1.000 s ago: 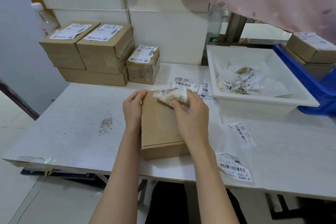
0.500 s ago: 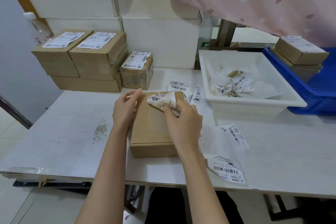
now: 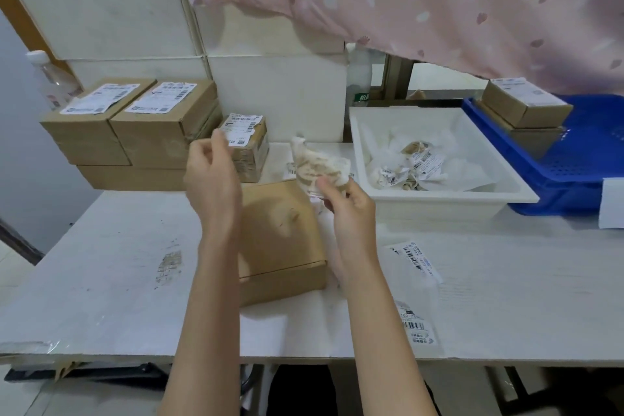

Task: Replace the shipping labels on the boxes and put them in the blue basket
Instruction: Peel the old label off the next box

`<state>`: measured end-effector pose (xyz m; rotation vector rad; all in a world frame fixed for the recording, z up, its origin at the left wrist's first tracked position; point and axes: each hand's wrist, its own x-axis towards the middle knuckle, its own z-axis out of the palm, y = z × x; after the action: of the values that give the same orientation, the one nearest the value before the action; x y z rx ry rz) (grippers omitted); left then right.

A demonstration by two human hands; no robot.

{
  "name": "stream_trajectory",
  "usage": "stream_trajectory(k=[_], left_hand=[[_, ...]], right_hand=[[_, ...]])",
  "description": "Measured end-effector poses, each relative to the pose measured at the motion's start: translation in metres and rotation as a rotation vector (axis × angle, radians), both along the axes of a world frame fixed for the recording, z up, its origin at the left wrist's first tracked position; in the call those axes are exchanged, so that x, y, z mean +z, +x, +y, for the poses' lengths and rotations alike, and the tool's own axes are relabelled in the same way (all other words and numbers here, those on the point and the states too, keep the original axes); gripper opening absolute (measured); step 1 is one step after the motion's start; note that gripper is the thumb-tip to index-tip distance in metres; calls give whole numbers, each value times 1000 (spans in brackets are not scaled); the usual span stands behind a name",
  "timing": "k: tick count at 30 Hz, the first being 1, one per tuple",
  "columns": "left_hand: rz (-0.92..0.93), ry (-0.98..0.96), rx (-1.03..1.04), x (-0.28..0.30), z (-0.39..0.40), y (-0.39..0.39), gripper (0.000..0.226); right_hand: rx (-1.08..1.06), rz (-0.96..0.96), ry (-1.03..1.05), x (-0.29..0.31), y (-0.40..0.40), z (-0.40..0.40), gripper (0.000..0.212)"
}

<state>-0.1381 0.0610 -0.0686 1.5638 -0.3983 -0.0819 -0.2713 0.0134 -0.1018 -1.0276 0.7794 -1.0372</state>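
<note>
1. Label [image 3: 320, 167] is finally coming off, I'm pinching it in my right hand [image 3: 347, 209], lifted clear now.
2. Left hand [image 3: 212, 179] is letting go, hanging loose and empty.
3. Box [image 3: 280, 233] is sitting bare on the table [image 3: 118, 263], needing a new sticker.

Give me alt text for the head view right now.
The right hand pinches a peeled-off old label above a bare cardboard box on the white table; the left hand hovers beside it, empty. A white tray of scraps and the blue basket sit right.
</note>
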Motion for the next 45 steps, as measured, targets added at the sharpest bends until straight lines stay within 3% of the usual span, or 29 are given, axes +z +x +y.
stream_trajectory(k=[3,6,8,12,15,17,22,25,31,37,40,42,45], left_hand=[[66,-148,-196,13,-29,-41,22],[96,5,-333,-3,-57,-77,18],[97,182,-446,-20,-74,-97,12],[-8,377,-413,-37,-95,-117,30],[-37,423,-342,-47,-100,-118,30],[13,453,-399,-58,-106,-118,28],[134,349,-453,-63,-108,-119,15],[76,396,-452,-59,-105,-116,15],[161,375,-478,-57,-99,-114,27],[234,279,-454,-58,-92,-102,28],[246,262,-471,-61,-87,-92,30],[234,269,-460,-63,-84,-84,29],[209,266,-417,-68,-81,-75,19]], right_hand=[[-40,-193,88,20,-19,-16,21],[-194,-314,52,35,-45,-43,21],[-293,-247,-7,37,-64,-63,22],[-508,65,-234,28,-87,-101,18],[-591,544,-461,12,-91,-127,27],[-515,835,-573,4,-93,-142,31],[-143,1273,-488,-2,-86,-148,40],[-129,1263,-458,-2,-85,-146,36],[-223,1131,-442,-3,-82,-141,40],[-450,695,-625,2,-84,-117,36],[-302,458,-553,8,-83,-96,14],[-144,507,-488,8,-79,-85,11],[150,941,-372,-3,-77,-78,25]])
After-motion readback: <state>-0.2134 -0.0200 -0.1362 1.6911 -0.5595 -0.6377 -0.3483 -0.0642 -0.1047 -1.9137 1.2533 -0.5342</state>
